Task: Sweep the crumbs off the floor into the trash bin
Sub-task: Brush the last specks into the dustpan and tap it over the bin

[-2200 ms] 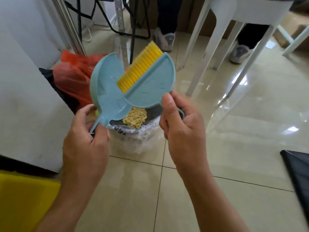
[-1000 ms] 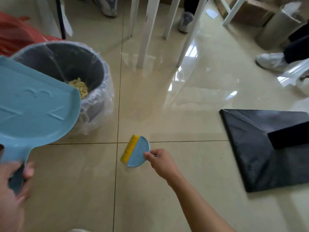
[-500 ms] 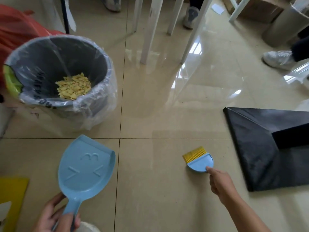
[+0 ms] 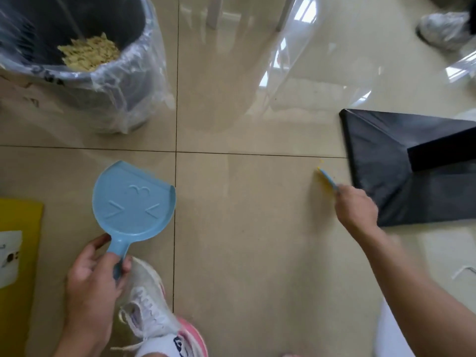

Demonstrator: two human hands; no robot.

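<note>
A grey trash bin (image 4: 139,73) lined with clear plastic stands at the upper left, with a heap of yellowish crumbs (image 4: 90,54) inside. My left hand (image 4: 95,274) grips the handle of a light blue dustpan (image 4: 131,202), which lies flat on the tiled floor below the bin. My right hand (image 4: 356,207) holds a small blue brush with yellow bristles (image 4: 326,177), seen edge-on and blurred, low over the floor beside the black sheet. A few tiny specks dot the tiles; no crumb pile shows on the floor.
A black sheet with a dark bar (image 4: 412,161) lies on the floor at the right. White chair legs (image 4: 213,11) stand at the top. My white shoe (image 4: 152,310) is at the bottom. A yellow board (image 4: 18,248) sits at the left. Another person's shoe (image 4: 443,27) is at the upper right.
The view has dropped closer to the floor. My right hand carried the brush further right, to the black sheet's edge, and turned it edge-on. The dustpan stays on the floor in my left hand.
</note>
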